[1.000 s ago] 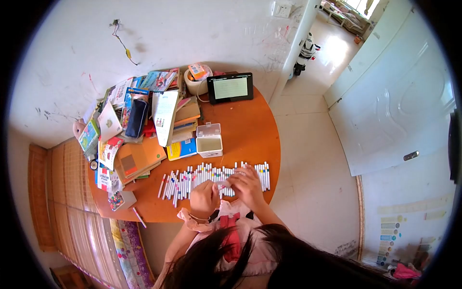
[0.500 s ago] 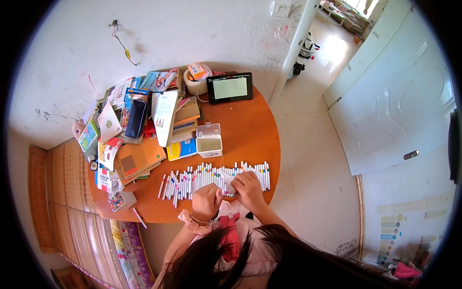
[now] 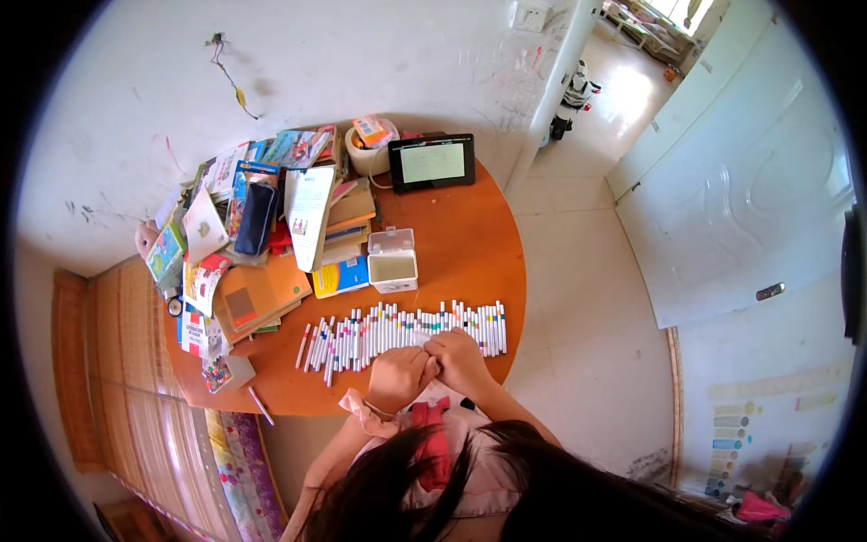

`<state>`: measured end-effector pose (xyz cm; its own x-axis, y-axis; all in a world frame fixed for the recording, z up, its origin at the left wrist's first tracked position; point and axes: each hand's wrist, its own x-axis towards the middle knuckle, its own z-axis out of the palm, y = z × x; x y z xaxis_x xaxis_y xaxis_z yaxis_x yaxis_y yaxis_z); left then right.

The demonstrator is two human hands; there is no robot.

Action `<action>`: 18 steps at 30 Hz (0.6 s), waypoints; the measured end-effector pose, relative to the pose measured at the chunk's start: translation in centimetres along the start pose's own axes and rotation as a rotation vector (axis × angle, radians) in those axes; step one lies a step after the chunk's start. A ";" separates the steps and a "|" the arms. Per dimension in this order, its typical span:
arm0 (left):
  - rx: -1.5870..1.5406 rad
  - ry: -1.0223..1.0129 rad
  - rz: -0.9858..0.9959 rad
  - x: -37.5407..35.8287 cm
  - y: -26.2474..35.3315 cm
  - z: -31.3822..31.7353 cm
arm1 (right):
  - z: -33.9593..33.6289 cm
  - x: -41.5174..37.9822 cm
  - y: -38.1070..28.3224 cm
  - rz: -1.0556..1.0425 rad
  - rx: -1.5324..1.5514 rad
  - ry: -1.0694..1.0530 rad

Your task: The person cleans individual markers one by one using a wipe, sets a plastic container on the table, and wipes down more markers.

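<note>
My left hand (image 3: 396, 375) and my right hand (image 3: 459, 359) meet at the table's near edge, fingers curled together. Between them a small bit of white tissue (image 3: 421, 338) pokes out from my right hand's fingers. What the fingers of my left hand hold, if anything, is hidden. Just beyond the hands lies a long row of white markers (image 3: 379, 327) with coloured bands, side by side on the orange table (image 3: 470, 235). An open white box (image 3: 393, 271) with its lid tipped back stands behind the row.
Books (image 3: 262, 294) are heaped at the left and back, with a dark pencil case (image 3: 256, 219) on them. A tablet (image 3: 432, 163) stands at the back beside a white pot (image 3: 367, 158). One marker (image 3: 261, 406) juts over the left front edge.
My hands have come together, the left moving right toward the right one. The white tissue, spread over the markers before, now shows only as a small piece by my right fingers.
</note>
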<state>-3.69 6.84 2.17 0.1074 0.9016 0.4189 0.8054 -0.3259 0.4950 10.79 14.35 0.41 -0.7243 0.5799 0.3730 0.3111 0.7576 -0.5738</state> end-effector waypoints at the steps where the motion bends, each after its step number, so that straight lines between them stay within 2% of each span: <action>1: -0.003 -0.017 0.021 0.0 0.0 0.2 | 0.2 -0.1 0.2 -0.002 0.001 -0.003; 3: 0.000 -0.004 0.022 0.3 0.0 -0.2 | 0.7 -0.3 0.9 0.058 -0.003 -0.045; 7: 0.028 0.048 -0.020 0.5 0.0 -1.8 | 1.1 -0.6 3.4 0.108 -0.049 0.062; 8: 0.016 0.056 -0.018 0.4 -0.2 -1.6 | 0.8 -0.7 3.2 0.110 -0.084 0.019; 11: 0.005 0.033 0.006 0.5 0.0 -0.7 | -0.2 0.1 0.9 0.052 0.014 -0.042; 12: 0.003 0.002 0.031 0.5 0.2 -0.4 | 1.3 -0.3 1.2 0.025 0.057 0.010; 15: 0.013 0.011 0.012 0.7 0.1 -0.2 | 2.6 -0.5 2.0 0.106 0.177 0.007; 18: 0.055 0.029 -0.006 0.6 -0.3 -0.6 | 0.8 0.0 2.6 0.015 0.046 0.014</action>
<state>-4.23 7.36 2.72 0.0856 0.8946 0.4385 0.8368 -0.3034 0.4557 11.16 16.07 -1.67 -0.7112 0.5952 0.3741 0.2925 0.7344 -0.6124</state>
